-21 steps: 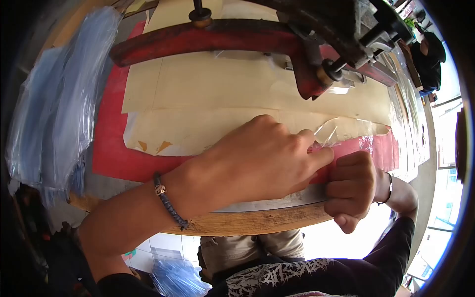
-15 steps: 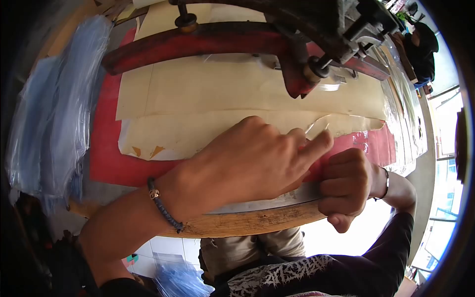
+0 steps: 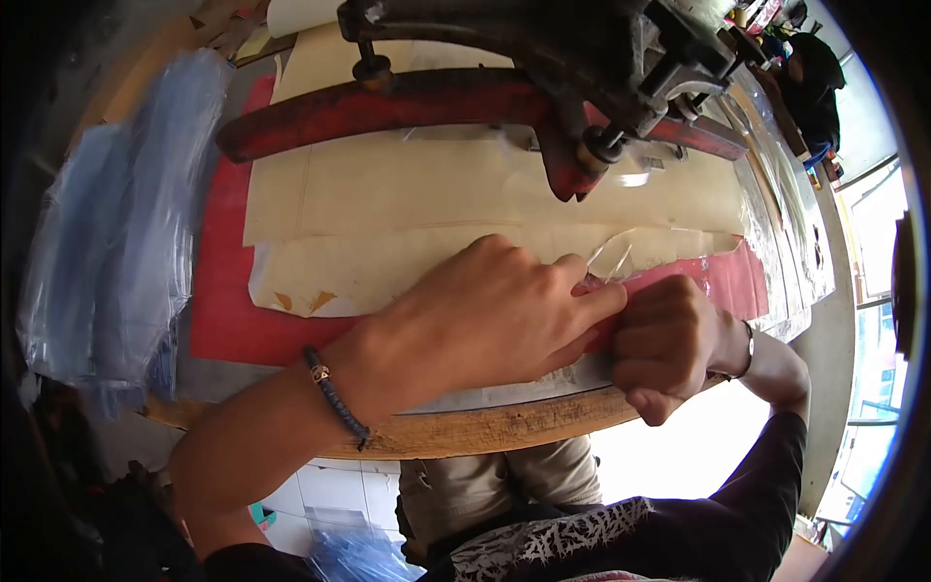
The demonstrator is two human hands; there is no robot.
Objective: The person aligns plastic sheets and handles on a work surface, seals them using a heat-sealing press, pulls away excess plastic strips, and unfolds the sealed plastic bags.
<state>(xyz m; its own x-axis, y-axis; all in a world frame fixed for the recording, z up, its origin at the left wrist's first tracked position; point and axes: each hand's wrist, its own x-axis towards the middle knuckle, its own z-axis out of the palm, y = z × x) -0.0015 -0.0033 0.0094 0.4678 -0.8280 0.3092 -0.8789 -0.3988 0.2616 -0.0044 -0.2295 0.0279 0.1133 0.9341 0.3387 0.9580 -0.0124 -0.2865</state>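
Note:
My left hand (image 3: 495, 315) reaches over the lower edge of a worn cream sheet (image 3: 417, 247), its fingers curled and pressed together near a shiny clear strip (image 3: 611, 254). The grip is hidden, so what it holds cannot be made out. Closed in a fist, my right hand (image 3: 664, 339) is right beside the left fingertips, above a red sheet (image 3: 742, 281) near the table's front edge. Whatever may be inside that fist is hidden. The cream sheet has torn edges and lies on the red one.
A red metal bar (image 3: 427, 102) on a dark machine arm (image 3: 543, 34) spans above the sheets. Clear plastic sleeves (image 3: 116, 233) are stacked at left, with more plastic (image 3: 359, 548) below the wooden edge (image 3: 485, 432). A person in dark clothing (image 3: 810, 92) is at far right.
Both hands have shifted slightly left in view, and the right fist has risen a little. The machine and sheets appear slightly displaced too, as the camera view moved.

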